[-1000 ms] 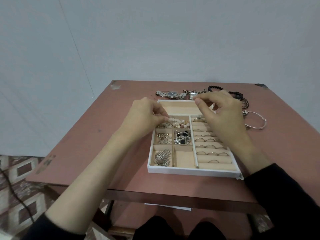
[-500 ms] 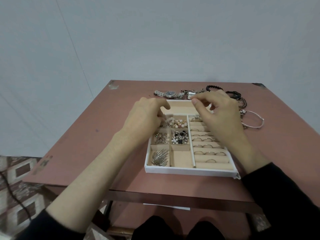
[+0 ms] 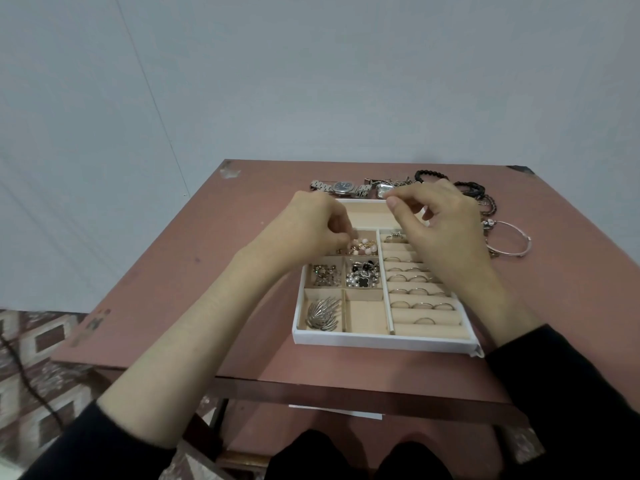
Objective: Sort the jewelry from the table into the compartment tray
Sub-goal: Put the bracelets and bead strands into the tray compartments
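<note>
Leftmost, a patterned rug [image 3: 38, 337] shows on the floor, with a dark cable [image 3: 20, 375] trailing over it. Next comes the pink-brown surface [image 3: 207, 271], which carries a white tray [image 3: 381, 342] with beige compartments. The left hand [image 3: 308, 230] is over the tray's far-left corner. Its fingers [image 3: 334, 225] curl down with the tips at the edge of the pink beads [image 3: 363, 247]; whether they grip anything I cannot tell.

A silver brooch [image 3: 322, 315] lies in the tray's near-left compartment, and a heap of small studs [image 3: 323, 275] fills the one beyond it. Past the tray, on the bare surface, a steel watch [image 3: 341, 188] lies flat. The beads sit in the compartment just right of the left fingertips, and the compartment nearer than theirs holds black-and-white pieces [image 3: 363, 275]. Rows of rings [image 3: 415, 291] stand in the padded slots on the tray's right half.

The right hand [image 3: 443, 230] hovers over those slots and the long far compartment. Its fingers [image 3: 410, 194] are bent, with the thumb tip pressed to the forefinger tip; what the pinch holds, if anything, is too small to see. Black bracelets [image 3: 472, 188] lie past it on the surface. A silver bangle [image 3: 512, 237] lies furthest right, apart from the tray.
</note>
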